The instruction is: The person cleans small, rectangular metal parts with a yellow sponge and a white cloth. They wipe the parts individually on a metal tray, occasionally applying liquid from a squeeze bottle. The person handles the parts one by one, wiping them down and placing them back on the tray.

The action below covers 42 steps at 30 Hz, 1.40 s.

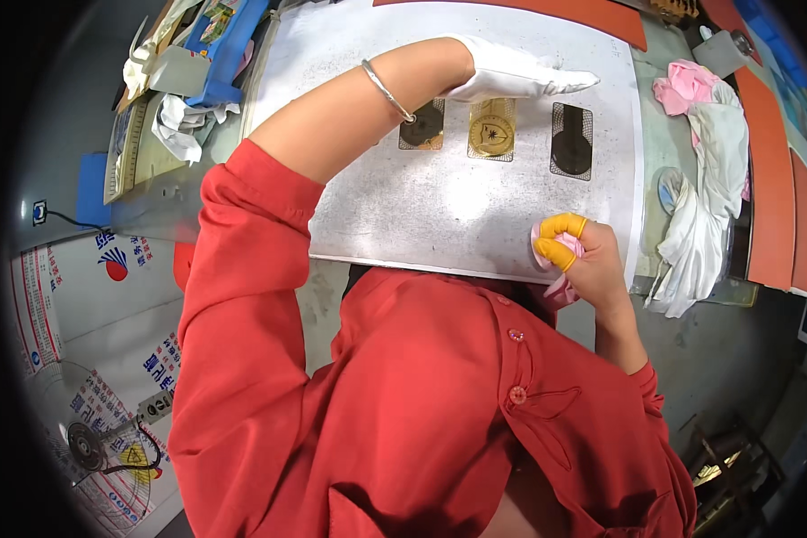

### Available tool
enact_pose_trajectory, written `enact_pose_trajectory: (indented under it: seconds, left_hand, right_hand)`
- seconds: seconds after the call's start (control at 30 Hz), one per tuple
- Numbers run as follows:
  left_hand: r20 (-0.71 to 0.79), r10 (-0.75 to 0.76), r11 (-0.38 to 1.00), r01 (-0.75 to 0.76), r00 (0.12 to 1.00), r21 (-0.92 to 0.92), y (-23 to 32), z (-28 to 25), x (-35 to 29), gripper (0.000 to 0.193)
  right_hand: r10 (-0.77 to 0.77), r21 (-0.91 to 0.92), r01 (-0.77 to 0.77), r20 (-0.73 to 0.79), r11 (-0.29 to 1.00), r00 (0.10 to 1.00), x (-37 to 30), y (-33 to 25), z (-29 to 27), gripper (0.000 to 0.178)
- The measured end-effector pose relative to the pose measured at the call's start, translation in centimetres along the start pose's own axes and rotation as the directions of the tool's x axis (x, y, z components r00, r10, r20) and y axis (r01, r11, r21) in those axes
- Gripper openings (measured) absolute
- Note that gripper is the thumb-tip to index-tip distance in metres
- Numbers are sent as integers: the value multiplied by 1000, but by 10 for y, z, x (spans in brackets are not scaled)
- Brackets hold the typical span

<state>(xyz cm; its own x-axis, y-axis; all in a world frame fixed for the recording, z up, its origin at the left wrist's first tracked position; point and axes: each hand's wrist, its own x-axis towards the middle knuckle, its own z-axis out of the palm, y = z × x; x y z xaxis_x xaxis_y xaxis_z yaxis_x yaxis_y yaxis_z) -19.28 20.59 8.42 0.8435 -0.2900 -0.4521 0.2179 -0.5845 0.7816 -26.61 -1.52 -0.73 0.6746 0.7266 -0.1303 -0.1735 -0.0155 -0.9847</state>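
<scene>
Head view: left hand [516, 73] stretches flat-fingered beyond gold plate [491, 134]; right hand [594, 258] clenches pink cloth [560, 290]; bumping could shift the plate.

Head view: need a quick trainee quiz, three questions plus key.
1. True or false: the left hand is bare.
2. The cloth in the right hand is: a) blue b) pink c) green.
3. How many plates show on the white sheet?

Key: 1. False, it wears a white glove. 2. b. 3. Three.
</scene>
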Motion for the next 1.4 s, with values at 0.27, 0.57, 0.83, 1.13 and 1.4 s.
enact_pose_trajectory:
  seconds: [0.27,0.57,0.83,1.13,1.4]
  left_hand:
    - [-22,55,987,-51,998,150,17,10,14,59]
    - [91,133,983,-143,987,114,48,45,49,72]
    - [92,59,997,-63,994,40,53,44,72,77]
    - [108,67,998,-67,992,0,49,42,69,76]
    - [120,89,996,-86,989,-32,52,39,66,75]
  right_hand:
    - [18,-110,-17,8,994,1000,0,0,-2,6]
    - [-234,-418,221,20,881,972,1,8,-6,9]
    - [-252,-381,235,5,894,968,1,13,-4,10]
    - [208,67,-210,38,975,977,-51,-46,-34,9]
    - [-211,-788,-547,-608,283,766,-102,-109,-274,21]
